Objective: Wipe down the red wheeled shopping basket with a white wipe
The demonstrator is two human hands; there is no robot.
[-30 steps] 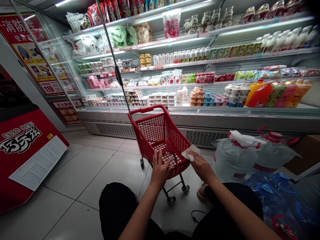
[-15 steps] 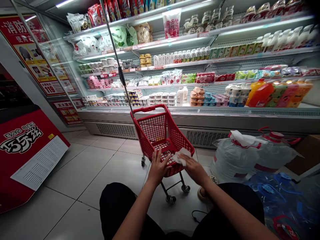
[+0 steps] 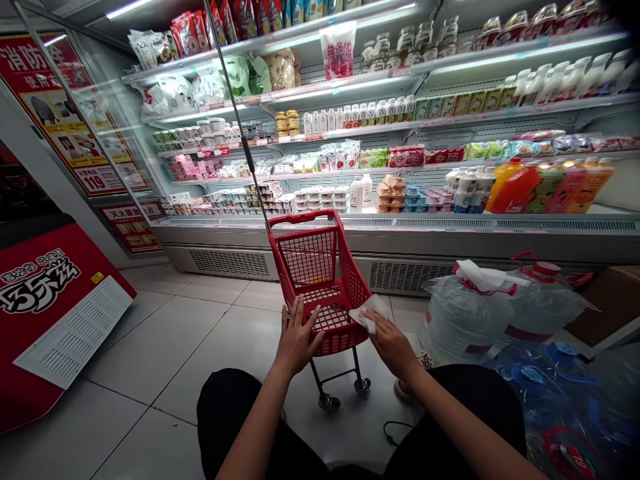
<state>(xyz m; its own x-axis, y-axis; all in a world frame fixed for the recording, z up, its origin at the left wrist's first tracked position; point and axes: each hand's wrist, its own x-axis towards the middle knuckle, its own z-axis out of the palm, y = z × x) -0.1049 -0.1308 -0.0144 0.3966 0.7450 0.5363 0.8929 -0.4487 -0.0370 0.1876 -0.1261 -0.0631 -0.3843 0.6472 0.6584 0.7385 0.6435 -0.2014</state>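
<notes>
A small red shopping cart (image 3: 310, 263) on wheels stands on the tiled floor in front of me, with a metal pole (image 3: 235, 107) rising from its back. My left hand (image 3: 296, 337) rests on the cart's near left rim, fingers spread and curled over the edge. My right hand (image 3: 393, 343) presses a white wipe (image 3: 369, 311) flat against the cart's right side. The basket looks empty through its mesh. My knees in dark trousers are at the bottom.
A lit refrigerated shelf (image 3: 400, 223) with dairy and juice bottles runs behind the cart. Large water jugs (image 3: 467, 313) in plastic sit at the right, one topped with a white cloth. A red cabinet (image 3: 45, 300) stands at the left. A black cable (image 3: 395, 430) lies on the floor.
The cart has turned and shifted slightly left. My right hand slid the wipe along the cart's right side, and my left hand moved left with the rim.
</notes>
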